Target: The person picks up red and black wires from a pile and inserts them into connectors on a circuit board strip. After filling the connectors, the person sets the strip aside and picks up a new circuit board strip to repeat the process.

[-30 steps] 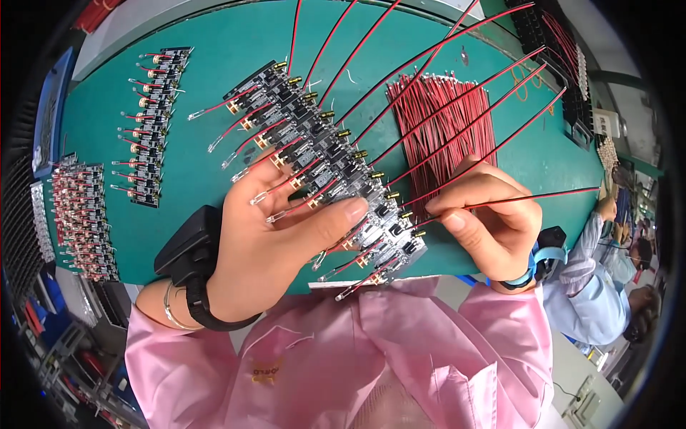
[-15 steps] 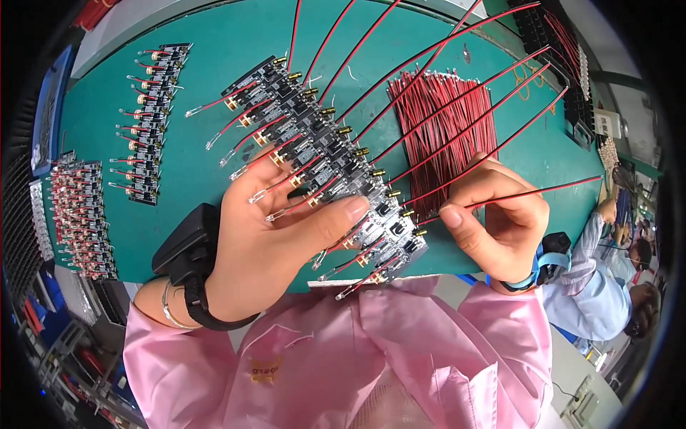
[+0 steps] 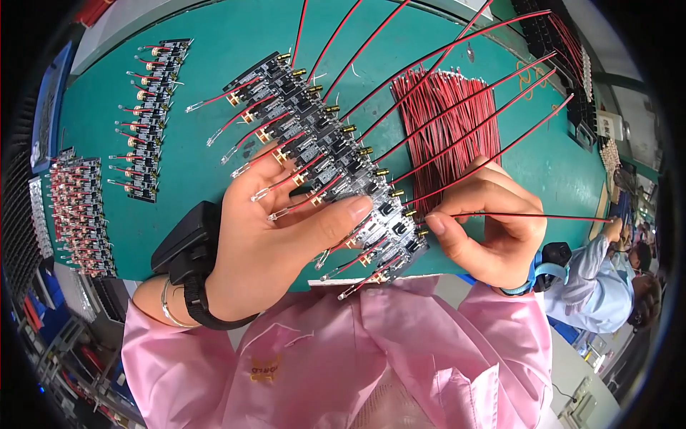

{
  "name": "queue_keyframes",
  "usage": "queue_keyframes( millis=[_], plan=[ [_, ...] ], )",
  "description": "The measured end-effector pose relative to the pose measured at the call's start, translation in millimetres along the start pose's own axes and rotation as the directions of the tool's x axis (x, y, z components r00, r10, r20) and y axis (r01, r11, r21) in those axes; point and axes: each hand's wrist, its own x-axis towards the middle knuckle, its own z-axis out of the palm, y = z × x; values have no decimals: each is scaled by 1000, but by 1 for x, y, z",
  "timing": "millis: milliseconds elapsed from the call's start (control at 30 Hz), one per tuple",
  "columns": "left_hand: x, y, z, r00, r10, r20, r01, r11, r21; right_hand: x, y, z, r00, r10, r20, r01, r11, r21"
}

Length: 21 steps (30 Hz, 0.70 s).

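Note:
A long panel of joined circuit boards slants across the middle, above the table's near edge. My left hand grips it from the left, thumb on top and fingers underneath, partly hidden. Short red leads with clear tips stick out along the panel's left side. From its right side, several long red-and-black wires fan out to the upper right. My right hand pinches one red-and-black wire between thumb and forefinger, near the panel's lower right corner. The wire's free end extends to the right; whether its near end touches the board cannot be made out.
A thick bundle of red-and-black wires lies on the green table beyond my right hand. Left of me are another board panel and a stack of wired panels. A person in light blue sits at right.
My right hand has shifted slightly left, and its wire has swung so the free end points lower. The panel in my left hand has moved a little to the right.

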Motion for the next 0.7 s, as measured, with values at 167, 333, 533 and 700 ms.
queue_keyframes(
  millis=[167, 333, 533, 700],
  plan=[
    [1, -1, -1, 1000, -6, 0, 6, 1000, 18, 0, 2, -2, 998, -60, 4, 60, 998, -38],
    [3, 0, 3, 1000, -12, 5, 12, 1000, -1, 0, 5, -3, 991, -131, 2, 131, 990, -49],
    [3, 1, 2, 999, -36, 7, 36, 999, 14, 0, 3, -3, 992, -127, 7, 128, 989, -77],
    [3, 1, 4, 998, -51, -20, 52, 998, 29, -1, 5, -4, 991, -133, -9, 131, 987, -93]
  ],
)
